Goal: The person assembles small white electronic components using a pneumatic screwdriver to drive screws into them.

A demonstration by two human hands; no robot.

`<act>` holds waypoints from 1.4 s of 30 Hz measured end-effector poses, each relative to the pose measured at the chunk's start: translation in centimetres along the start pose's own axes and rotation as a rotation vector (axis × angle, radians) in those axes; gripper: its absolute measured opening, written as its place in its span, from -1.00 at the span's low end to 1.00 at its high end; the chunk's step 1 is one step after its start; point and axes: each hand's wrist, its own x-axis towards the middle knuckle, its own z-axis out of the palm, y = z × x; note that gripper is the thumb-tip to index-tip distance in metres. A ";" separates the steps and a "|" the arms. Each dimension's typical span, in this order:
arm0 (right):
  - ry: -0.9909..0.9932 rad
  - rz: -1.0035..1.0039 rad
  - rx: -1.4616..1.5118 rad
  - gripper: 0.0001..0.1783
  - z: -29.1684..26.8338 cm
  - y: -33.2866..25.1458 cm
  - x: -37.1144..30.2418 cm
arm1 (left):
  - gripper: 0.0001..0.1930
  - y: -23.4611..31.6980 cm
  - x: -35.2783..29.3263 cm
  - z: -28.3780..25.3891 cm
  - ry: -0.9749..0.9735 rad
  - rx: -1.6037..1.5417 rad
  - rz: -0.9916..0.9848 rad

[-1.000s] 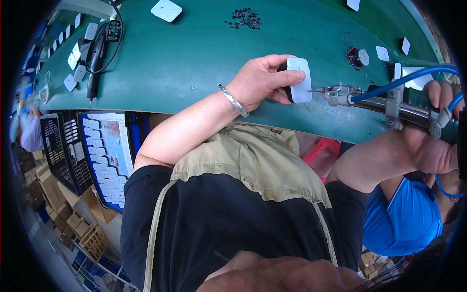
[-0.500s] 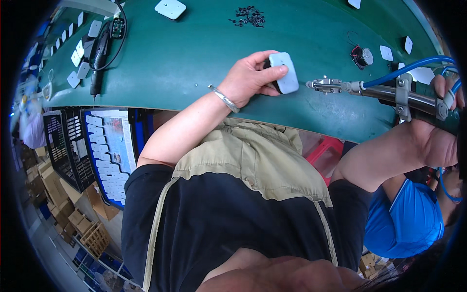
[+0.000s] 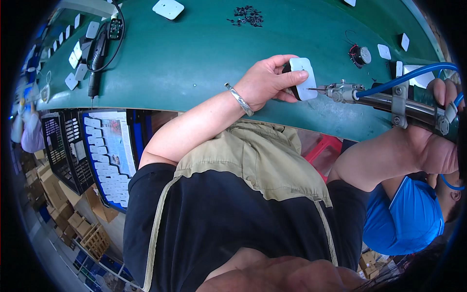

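My left hand (image 3: pixel 270 83) is closed round a small rounded case (image 3: pixel 308 78), with a white plate on one face and a dark body behind it. Its thumb presses on the white face. My right hand (image 3: pixel 443 95), at the far right, has its fingers wrapped round a metal cylinder tool (image 3: pixel 374 100) fed by a blue air hose (image 3: pixel 413 74). The tool's thin needle tip reaches the white face, close to a small hole; whether it touches cannot be made out. Part of the right hand is hidden behind the tool.
On the green table (image 3: pixel 160 63) lie a pile of small black parts (image 3: pixel 247 16), a small round motor-like part (image 3: pixel 360 55) with red wire, and several white plates. A black electric screwdriver (image 3: pixel 97 61) lies at left. Below stands a blue tray (image 3: pixel 111 155). A co-worker in blue (image 3: pixel 404 214) sits at right.
My left hand has brought the case rightward and slightly down, up to the tool's tip. The tool has shifted a little nearer to me. Both hands keep their hold.
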 end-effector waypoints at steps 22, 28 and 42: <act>0.144 -0.252 -0.570 -0.60 5.0 -3.2 -1.1 | -0.61 0.8 0.8 -3.7 0.065 0.053 0.158; 0.283 -0.046 -0.502 -0.53 3.6 -4.2 -3.3 | -0.67 2.1 1.7 -3.9 0.131 0.256 0.204; 0.412 -0.220 -0.794 -0.38 0.0 -6.5 -3.3 | -0.51 18.1 24.0 -17.8 0.795 1.730 0.497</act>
